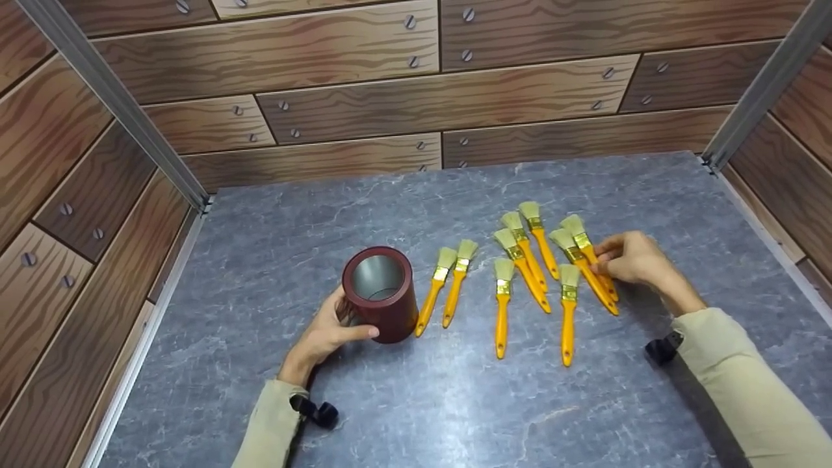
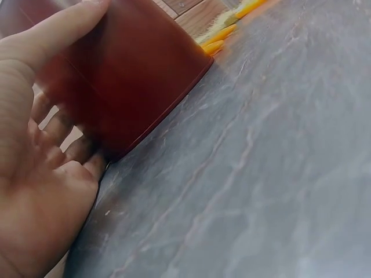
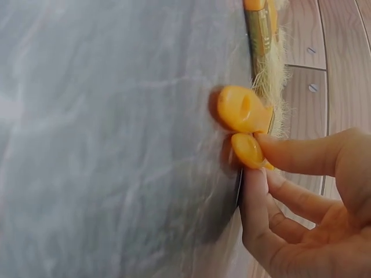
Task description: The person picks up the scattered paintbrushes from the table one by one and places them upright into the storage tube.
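While the left hand (image 1: 327,330) holds a maroon cup (image 1: 392,320) (mouth upward), the right hand (image 1: 638,260) pinches a paintbrush (image 1: 587,251)

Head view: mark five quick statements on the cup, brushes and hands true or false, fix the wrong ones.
1. The left hand holds the cup. True.
2. The cup is packed with brushes. False: it is empty.
3. The right hand pinches a brush handle. True.
4. The brush handles are blue. False: they are orange.
5. Two brushes lie just right of the cup in the head view. True.
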Demonstrator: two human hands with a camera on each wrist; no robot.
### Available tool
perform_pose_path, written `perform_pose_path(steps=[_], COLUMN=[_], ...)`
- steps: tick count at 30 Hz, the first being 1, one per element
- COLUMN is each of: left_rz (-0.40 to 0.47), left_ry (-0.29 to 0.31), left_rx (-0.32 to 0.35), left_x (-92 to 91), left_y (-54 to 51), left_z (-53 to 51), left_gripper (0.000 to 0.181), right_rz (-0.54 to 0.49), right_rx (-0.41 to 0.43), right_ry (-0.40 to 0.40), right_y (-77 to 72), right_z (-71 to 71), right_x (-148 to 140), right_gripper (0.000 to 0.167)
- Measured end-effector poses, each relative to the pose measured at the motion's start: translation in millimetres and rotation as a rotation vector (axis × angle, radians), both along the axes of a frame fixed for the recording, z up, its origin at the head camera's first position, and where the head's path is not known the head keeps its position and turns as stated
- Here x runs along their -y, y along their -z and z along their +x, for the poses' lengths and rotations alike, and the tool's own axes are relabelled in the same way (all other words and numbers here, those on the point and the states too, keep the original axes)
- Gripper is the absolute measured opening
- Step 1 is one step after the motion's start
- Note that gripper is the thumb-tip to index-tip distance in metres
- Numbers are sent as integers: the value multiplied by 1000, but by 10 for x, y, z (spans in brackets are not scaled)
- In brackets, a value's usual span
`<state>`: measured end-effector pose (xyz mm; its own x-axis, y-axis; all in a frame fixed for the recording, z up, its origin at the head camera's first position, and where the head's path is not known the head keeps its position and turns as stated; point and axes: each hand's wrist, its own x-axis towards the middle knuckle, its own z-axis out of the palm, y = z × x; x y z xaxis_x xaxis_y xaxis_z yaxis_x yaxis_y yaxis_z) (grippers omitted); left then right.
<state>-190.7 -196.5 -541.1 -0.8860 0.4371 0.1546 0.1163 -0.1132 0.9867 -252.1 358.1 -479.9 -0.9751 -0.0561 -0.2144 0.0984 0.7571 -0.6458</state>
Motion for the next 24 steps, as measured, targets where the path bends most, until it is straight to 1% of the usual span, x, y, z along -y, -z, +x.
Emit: perform_pose_path(steps=[3,6,10,13,16,18,24], left_rz=[-14,-21,-8,-2,-4,-7,-23], left_ry=[-1,-6,-8,-4,1,3,-7], left_rx=[14,24,21,15,12,10,12], left_x=[4,1,-16,-23,-23,-23,-23], left_y=[-8,-15,-5,8,17,18,10], left_z=[10,12,11,15,15,13,1], left_gripper=[96,95,95,95,97,98,101], right_rz=[-54,-122,-208,-252,-278,-289,-379], right_rx=[20,58,91,94,85,64,18], right_ry=[10,19,33,41,37,25,-24], right_y=[13,17,1,-33,-125,-207,-468], right_z=[6,3,14,41,69,80,113], right_x=[-10,-29,-80,-117,-116,-81,147], right_gripper=[47,49,51,52,52,52,52])
